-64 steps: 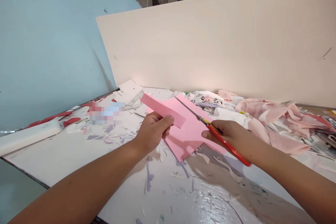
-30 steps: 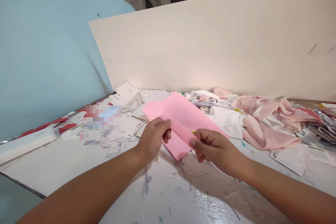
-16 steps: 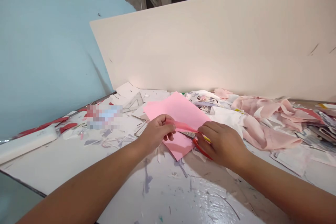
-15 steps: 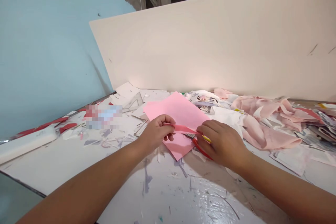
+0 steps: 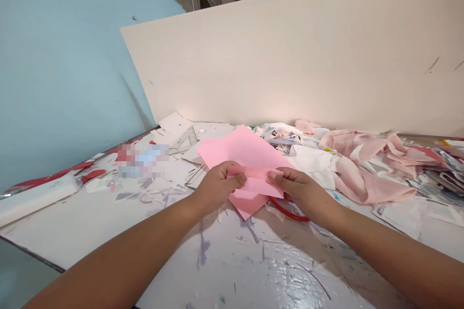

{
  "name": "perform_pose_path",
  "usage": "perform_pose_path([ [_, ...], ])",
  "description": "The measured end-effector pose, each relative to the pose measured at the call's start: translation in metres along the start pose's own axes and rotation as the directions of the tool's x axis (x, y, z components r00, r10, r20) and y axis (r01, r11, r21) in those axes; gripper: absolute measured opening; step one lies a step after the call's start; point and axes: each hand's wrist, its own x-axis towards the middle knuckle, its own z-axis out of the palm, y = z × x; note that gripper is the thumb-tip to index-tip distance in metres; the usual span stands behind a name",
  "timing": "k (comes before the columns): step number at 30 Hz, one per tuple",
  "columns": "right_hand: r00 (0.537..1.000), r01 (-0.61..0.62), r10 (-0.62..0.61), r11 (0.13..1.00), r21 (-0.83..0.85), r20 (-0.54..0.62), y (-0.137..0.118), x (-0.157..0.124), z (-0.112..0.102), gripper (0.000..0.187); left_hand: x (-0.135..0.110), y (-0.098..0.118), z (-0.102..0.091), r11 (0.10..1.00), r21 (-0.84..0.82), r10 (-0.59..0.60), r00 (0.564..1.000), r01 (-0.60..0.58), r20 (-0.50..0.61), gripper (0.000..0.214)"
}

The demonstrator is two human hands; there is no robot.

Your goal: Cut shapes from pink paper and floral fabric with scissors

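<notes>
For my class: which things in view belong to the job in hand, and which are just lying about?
In use:
small pink piece, pinched by left hand and right hand
scissors, only a red handle showing by the right hand
larger pink sheet, below the hands, probably part of it

Apparently lying about:
pink fabric
white cloth
red scraps

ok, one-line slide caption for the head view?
Left hand and right hand pinch a pink strip over a larger pink sheet, red handle below.
</notes>
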Motion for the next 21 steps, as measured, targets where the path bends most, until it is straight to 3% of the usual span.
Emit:
perform_pose_path([
  [4,0.998,-0.053,0.049,0.994,0.09,0.043,-0.002,-0.002,0.002,0.036,0.002,-0.002,-0.001,0.993,-0.117,-0.008,1.0,0.006,-0.02,0.019],
  [7,0.998,-0.058,0.057,0.992,0.11,0.006,-0.003,-0.002,0.002,0.034,0.002,-0.003,-0.002,0.996,-0.088,0.0,0.999,-0.005,-0.053,0.019],
  [13,0.989,0.032,-0.012,0.991,0.129,-0.148,-0.001,-0.003,0.004,0.04,-0.001,-0.003,0.0,0.997,-0.033,0.065,0.996,-0.067,-0.068,0.031],
  [16,0.973,0.126,-0.098,0.984,0.126,-0.209,0.003,-0.003,0.007,0.04,-0.001,-0.001,0.0,0.998,0.016,0.056,0.998,-0.055,-0.017,0.02],
  [19,0.971,0.18,-0.16,0.978,0.101,-0.18,0.008,-0.002,0.008,0.035,0.0,0.0,0.0,0.996,0.084,0.015,1.0,-0.015,0.003,0.014],
  [21,0.984,0.138,-0.13,0.989,0.057,-0.125,0.011,-0.002,0.007,0.031,0.001,-0.001,-0.001,0.994,0.109,0.016,1.0,-0.014,-0.015,0.014],
])
